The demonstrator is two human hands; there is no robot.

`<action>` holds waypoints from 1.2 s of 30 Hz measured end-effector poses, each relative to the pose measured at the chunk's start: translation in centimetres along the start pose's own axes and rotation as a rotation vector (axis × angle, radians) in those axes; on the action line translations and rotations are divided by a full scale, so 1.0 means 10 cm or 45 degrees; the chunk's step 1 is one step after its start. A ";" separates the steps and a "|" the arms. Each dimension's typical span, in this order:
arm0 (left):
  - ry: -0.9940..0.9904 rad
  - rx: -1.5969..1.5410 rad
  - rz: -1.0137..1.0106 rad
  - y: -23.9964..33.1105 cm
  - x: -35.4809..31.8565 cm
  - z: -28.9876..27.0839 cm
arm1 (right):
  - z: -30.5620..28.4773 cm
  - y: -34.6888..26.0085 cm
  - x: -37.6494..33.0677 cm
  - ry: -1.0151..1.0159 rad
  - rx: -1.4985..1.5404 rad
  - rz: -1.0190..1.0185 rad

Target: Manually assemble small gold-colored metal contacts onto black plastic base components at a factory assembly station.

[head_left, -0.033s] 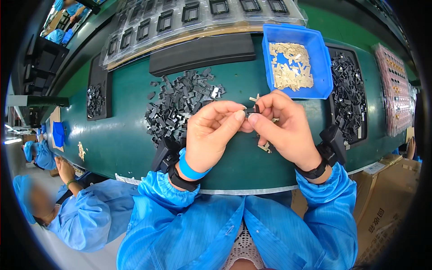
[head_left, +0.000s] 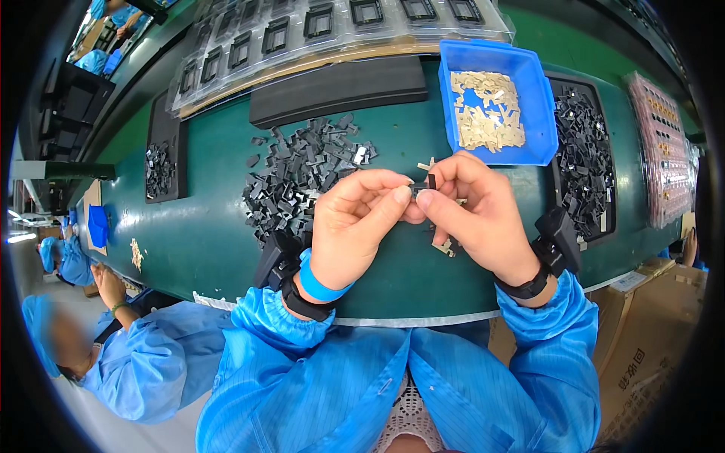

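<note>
Over the middle of the green table my left hand and my right hand meet fingertip to fingertip. Pinched between both thumbs and forefingers is a small black plastic piece, mostly covered by the fingers. Just left of my hands spreads a heap of small dark-grey and black plastic pieces. Several small beige pieces lie partly hidden under and beside my right hand. Past that hand stands a blue bin with many flat beige pieces inside.
A black tray of black pieces is at the right, beside stacked clear trays. Behind the heap lie a black foam block and a clear tray of black frames. Another black tray is at left; a co-worker sits there.
</note>
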State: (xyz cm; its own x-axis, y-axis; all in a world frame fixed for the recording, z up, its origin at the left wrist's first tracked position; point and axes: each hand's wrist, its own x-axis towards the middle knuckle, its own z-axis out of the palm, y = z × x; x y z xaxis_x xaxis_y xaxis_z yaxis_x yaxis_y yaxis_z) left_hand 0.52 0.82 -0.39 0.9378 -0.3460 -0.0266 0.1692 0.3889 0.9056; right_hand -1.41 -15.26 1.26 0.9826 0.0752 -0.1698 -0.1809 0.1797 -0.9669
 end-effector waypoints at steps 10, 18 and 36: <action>-0.226 -0.291 -0.214 0.00 0.03 -0.09 | -0.07 -0.10 0.01 -0.303 0.338 0.168; -0.213 -0.407 -0.306 0.02 0.04 -0.07 | -0.07 -0.04 -0.01 -0.289 0.345 0.061; -0.131 -0.272 -0.161 -0.05 -0.04 -0.01 | 0.00 0.07 0.00 0.022 -0.346 -0.528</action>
State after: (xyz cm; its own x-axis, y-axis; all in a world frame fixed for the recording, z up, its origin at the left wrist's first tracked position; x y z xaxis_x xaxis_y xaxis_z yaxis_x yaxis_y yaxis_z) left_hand 0.07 0.85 -0.83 0.8711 -0.4844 -0.0809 0.3538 0.5046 0.7875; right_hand -1.51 -15.14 0.53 0.9705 0.0351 0.2386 0.2406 -0.0715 -0.9680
